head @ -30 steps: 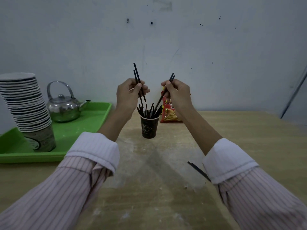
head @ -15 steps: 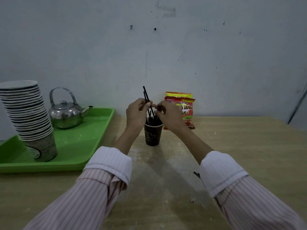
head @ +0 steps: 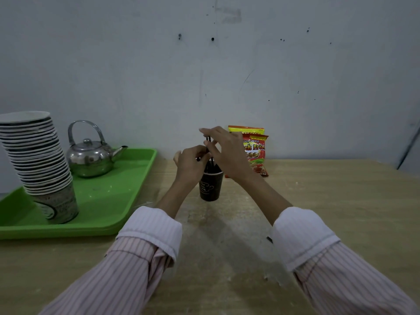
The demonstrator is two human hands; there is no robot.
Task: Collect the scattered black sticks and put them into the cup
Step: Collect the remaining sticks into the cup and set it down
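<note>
Left hand (head: 192,162) pinches sticks (head: 207,140) over cup (head: 210,187); right hand (head: 225,153), fingers seemingly straight, hides most.

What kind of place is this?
Probably a simple tea or snack corner: a shiny steel kettle and a tall stack of paper cups stand on a green plastic tray, and red-and-yellow snack packets stand by the bare wall.

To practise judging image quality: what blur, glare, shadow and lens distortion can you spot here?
Head view: the right hand, fingers straight above the cup, is smeared by blur; the left hand gripping the black sticks is soft too; the kettle carries bright glare; faint arm shadows cross the table; the cup stack leans, likely wide-angle distortion.
</note>
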